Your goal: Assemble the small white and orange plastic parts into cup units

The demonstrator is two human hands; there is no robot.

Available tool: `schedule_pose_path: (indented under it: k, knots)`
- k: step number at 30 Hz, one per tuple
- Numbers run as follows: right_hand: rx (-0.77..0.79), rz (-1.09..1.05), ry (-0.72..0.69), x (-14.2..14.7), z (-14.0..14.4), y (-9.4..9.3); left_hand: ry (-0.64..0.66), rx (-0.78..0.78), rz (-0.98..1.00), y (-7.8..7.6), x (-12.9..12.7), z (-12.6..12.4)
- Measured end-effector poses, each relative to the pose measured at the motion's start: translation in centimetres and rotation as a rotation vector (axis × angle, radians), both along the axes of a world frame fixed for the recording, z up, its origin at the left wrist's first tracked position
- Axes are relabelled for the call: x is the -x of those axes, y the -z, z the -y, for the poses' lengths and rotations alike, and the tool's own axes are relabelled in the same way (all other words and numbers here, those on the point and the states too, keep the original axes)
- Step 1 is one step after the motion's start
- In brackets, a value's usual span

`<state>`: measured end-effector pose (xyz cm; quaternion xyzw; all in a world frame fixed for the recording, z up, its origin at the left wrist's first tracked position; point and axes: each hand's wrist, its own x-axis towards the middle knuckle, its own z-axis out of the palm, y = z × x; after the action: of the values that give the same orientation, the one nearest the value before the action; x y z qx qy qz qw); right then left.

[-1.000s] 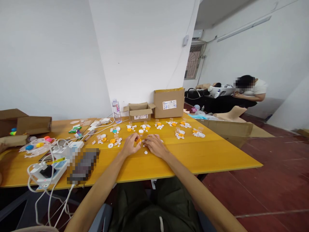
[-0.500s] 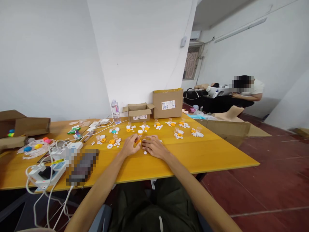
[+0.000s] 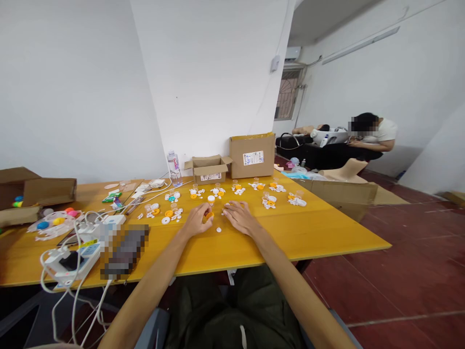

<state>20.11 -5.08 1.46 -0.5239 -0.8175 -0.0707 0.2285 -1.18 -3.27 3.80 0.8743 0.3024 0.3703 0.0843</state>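
Both forearms reach straight out from the lower edge of the view and meet near the middle of the yellow desk (image 3: 298, 237). The left hand (image 3: 196, 220) rests on its outer edge with the wrist low and the fingers curled inward, clenched around a small orange piece (image 3: 209, 215) that peeks out at the fingertips, at about 3 o'clock of the hand. The right hand (image 3: 240, 216) lies palm down on the desk just beside it, at 3 o'clock, wrist flat, fingers released and spread forward, grasping nothing; the fingertips touch or nearly touch a few tiny white parts, too small to tell apart. The two hands are near each other but not touching. A single white round part (image 3: 218, 230) lies on the desk between them, at 6 o'clock of the orange piece.

Beyond the hands, at 12 o'clock, small heaps of white and orange parts (image 3: 238, 190) are set out in rows across the desk. Behind these stand a small open carton (image 3: 208, 168), a larger closed carton (image 3: 253, 155) and a water bottle (image 3: 174, 168). At 9 o'clock of the hands lie white cables and a power strip (image 3: 72, 259). Far off at 2 o'clock another person (image 3: 366, 138) sits by the wall.
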Motion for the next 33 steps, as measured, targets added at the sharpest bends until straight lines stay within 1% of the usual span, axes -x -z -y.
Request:
schedule_pose_path:
  k: [7, 11, 17, 25, 29, 33]
  knots:
    - [-0.097, -0.055, 0.006, -0.71, -0.84, 1.02, 0.012, 0.019, -0.027, -0.2, -0.07, 0.16]
    - [-0.185, -0.127, 0.003, -0.73, -1.01, 1.03, 0.019, 0.026, -0.046, -0.29, -0.08, 0.27]
    - [-0.308, -0.203, 0.102, -0.85, -0.92, 0.78, 0.066, 0.027, -0.086, -0.3, -0.21, 0.56]
    - [-0.285, -0.212, 0.162, -0.62, -0.9, 0.76, 0.092, 0.042, -0.158, -0.06, -0.58, 0.75]
    - [-0.274, -0.194, 0.16, -0.68, -0.97, 0.84, 0.112, 0.045, -0.184, 0.02, -0.73, 0.92]
    - [-0.279, -0.181, 0.151, -0.83, -1.1, 1.06, 0.12, 0.071, -0.279, 0.32, -0.82, 0.78]
